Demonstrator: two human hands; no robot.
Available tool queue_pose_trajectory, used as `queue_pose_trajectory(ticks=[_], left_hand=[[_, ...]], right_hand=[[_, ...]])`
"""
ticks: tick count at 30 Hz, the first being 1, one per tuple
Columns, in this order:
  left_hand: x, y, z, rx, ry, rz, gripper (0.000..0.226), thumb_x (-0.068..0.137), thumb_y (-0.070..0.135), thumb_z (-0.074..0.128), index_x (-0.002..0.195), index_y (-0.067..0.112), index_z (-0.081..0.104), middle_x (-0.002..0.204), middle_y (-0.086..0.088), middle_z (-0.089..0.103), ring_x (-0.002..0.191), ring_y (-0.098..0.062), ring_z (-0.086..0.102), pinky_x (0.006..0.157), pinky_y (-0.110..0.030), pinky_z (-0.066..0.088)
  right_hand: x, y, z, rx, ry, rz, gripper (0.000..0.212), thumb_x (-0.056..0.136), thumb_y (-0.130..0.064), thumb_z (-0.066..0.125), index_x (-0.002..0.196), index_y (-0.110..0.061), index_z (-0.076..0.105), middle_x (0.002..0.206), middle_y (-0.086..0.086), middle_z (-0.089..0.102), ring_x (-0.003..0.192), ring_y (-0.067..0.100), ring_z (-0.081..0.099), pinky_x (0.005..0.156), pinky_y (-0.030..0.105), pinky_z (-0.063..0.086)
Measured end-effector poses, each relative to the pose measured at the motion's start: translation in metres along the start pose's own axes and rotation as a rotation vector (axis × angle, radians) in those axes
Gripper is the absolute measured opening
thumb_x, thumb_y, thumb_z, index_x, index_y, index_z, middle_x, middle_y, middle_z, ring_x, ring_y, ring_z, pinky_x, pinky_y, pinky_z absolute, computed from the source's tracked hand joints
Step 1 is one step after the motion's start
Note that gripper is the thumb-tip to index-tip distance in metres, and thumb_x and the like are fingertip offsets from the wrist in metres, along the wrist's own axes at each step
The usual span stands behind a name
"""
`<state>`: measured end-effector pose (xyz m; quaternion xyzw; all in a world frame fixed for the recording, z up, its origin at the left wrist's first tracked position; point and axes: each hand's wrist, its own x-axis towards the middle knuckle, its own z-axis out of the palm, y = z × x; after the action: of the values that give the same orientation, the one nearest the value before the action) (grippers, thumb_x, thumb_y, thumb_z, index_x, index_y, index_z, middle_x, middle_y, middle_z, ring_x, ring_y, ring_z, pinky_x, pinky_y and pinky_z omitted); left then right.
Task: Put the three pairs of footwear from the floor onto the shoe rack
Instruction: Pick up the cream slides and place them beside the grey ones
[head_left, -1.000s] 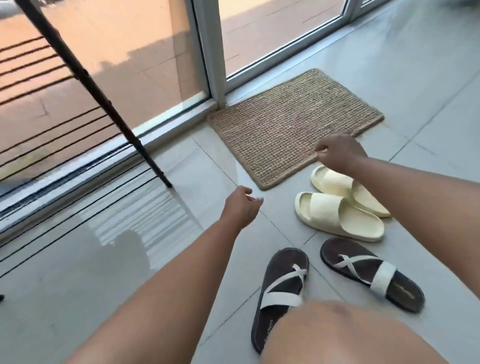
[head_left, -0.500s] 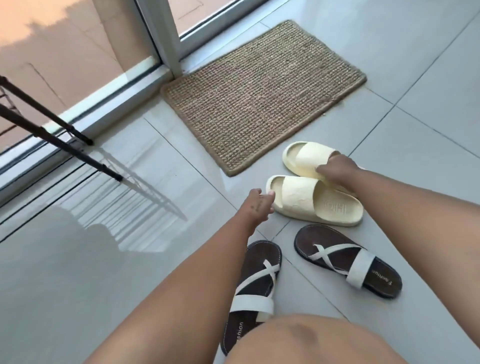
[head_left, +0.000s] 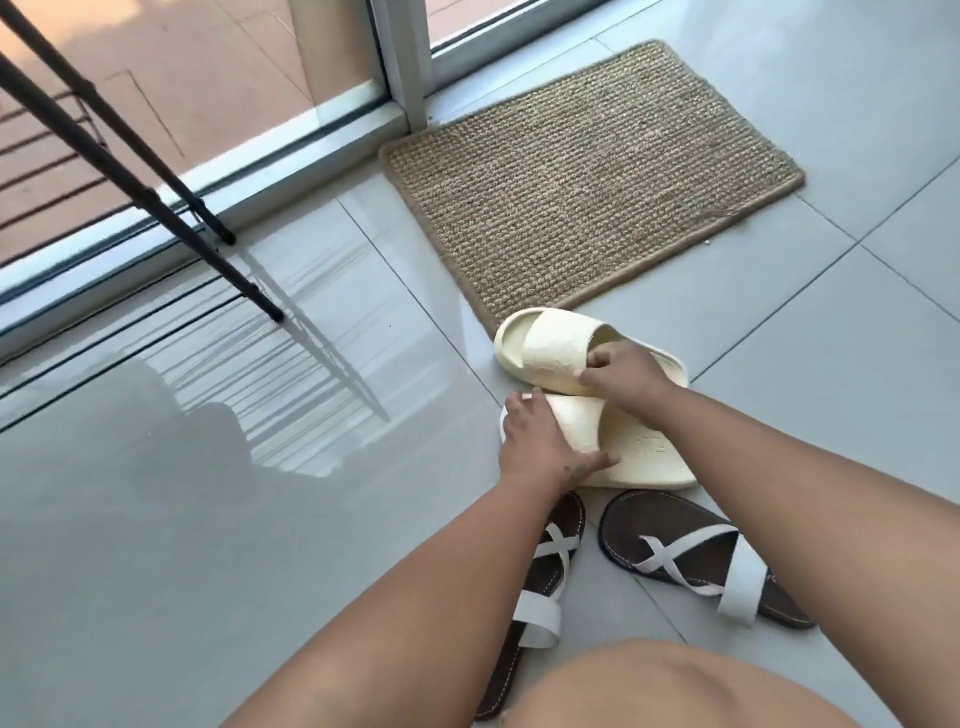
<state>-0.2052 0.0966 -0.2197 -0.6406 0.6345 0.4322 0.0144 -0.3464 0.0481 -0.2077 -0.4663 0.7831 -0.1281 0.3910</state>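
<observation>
The person is starting on the first pair, the two cream foam slides on the shiny grey tile floor (head_left: 156, 519), just beside the near edge of the woven brown doormat (head_left: 587, 176). The right hand (head_left: 621, 366) has its grip closed on the strap of the far cream slide (head_left: 550, 345). The left hand (head_left: 540, 447) lies over the strap of the near cream slide (head_left: 639, 452), fingers curling round it, but I cannot tell if the grip is tight yet. Both slides look like they rest on the floor. The brown sandals with white crossed straps (head_left: 691, 561) wait closer to the person. A third pair is not in view. Next, I think both hands must lift the slides and carry them left to the black metal shoe rack (head_left: 130, 176).
</observation>
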Motion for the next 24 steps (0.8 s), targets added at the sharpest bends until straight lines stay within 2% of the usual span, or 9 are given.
queue_pose_trajectory(ticks=[4,7,10,14,16,18,20,22,24], left_hand=[[-0.001,-0.009,-0.016,-0.087,0.173,-0.097,0.095,0.058,0.043,0.081,0.135,0.008,0.036,0.142,-0.015,0.032,0.138,-0.031,0.03,0.116,-0.037,0.03],[0.004,-0.042,-0.058,-0.096,0.274,-0.092,0.086,0.059,0.038,0.078,0.129,0.004,0.042,0.136,-0.015,0.042,0.133,-0.031,0.034,0.114,-0.039,0.032],[0.007,-0.087,-0.11,-0.034,0.327,-0.08,0.088,0.059,0.034,0.077,0.134,0.007,0.041,0.14,-0.011,0.042,0.135,-0.027,0.036,0.111,-0.039,0.037],[0.015,-0.147,-0.171,0.06,0.352,-0.096,0.087,0.067,0.025,0.078,0.143,0.01,0.037,0.15,-0.009,0.039,0.14,-0.027,0.035,0.112,-0.036,0.034],[0.016,-0.174,-0.184,0.116,0.404,-0.17,0.087,0.072,0.027,0.078,0.146,0.014,0.033,0.155,-0.011,0.033,0.145,-0.032,0.028,0.117,-0.042,0.03],[0.008,-0.188,-0.177,0.109,0.479,-0.324,0.102,0.07,0.038,0.082,0.15,0.012,0.023,0.16,-0.015,0.022,0.149,-0.033,0.018,0.12,-0.046,0.025],[-0.003,-0.192,-0.16,-0.068,0.577,-0.498,0.104,0.064,0.048,0.084,0.142,0.007,0.03,0.15,-0.019,0.034,0.14,-0.035,0.034,0.111,-0.046,0.037],[-0.011,-0.191,-0.141,-0.273,0.585,-0.641,0.093,0.064,0.053,0.082,0.131,0.003,0.04,0.137,-0.021,0.045,0.127,-0.038,0.048,0.098,-0.047,0.045],[-0.012,-0.192,-0.125,-0.414,0.524,-0.693,0.081,0.068,0.051,0.081,0.123,0.002,0.048,0.13,-0.021,0.051,0.12,-0.039,0.055,0.094,-0.045,0.049]], right_hand=[[-0.003,-0.039,0.025,-0.095,0.02,-0.142,0.02,0.082,-0.028,0.069,0.066,-0.017,0.063,0.07,-0.002,0.059,0.068,0.016,0.053,0.059,0.028,0.033],[-0.002,-0.07,0.042,-0.033,0.04,-0.143,0.026,0.081,-0.031,0.067,0.067,-0.009,0.064,0.064,-0.001,0.058,0.061,0.015,0.051,0.054,0.029,0.034],[-0.003,-0.099,0.063,0.128,0.012,-0.102,0.023,0.078,-0.021,0.065,0.06,-0.006,0.062,0.062,0.007,0.058,0.061,0.019,0.052,0.058,0.032,0.039],[-0.01,-0.127,0.1,0.476,-0.236,0.026,0.008,0.085,-0.006,0.063,0.077,-0.008,0.064,0.076,0.01,0.062,0.072,0.021,0.06,0.062,0.032,0.046],[-0.014,-0.135,0.118,0.548,-0.391,0.064,0.014,0.09,-0.006,0.062,0.103,-0.01,0.064,0.084,0.007,0.066,0.074,0.017,0.063,0.065,0.027,0.05],[-0.014,-0.132,0.126,0.44,-0.347,0.026,0.032,0.089,-0.01,0.063,0.12,-0.008,0.062,0.096,0.007,0.068,0.084,0.018,0.065,0.072,0.028,0.054],[-0.013,-0.123,0.126,0.122,-0.136,-0.003,0.039,0.084,-0.018,0.063,0.122,-0.015,0.062,0.115,0.007,0.067,0.105,0.023,0.062,0.087,0.032,0.05],[-0.012,-0.111,0.126,-0.109,-0.006,0.084,0.051,0.076,-0.031,0.067,0.125,-0.019,0.055,0.125,0.008,0.059,0.116,0.029,0.055,0.09,0.035,0.046],[-0.01,-0.1,0.127,-0.078,-0.127,0.226,0.065,0.068,-0.044,0.077,0.12,-0.014,0.053,0.117,0.011,0.057,0.109,0.031,0.058,0.081,0.035,0.048]])
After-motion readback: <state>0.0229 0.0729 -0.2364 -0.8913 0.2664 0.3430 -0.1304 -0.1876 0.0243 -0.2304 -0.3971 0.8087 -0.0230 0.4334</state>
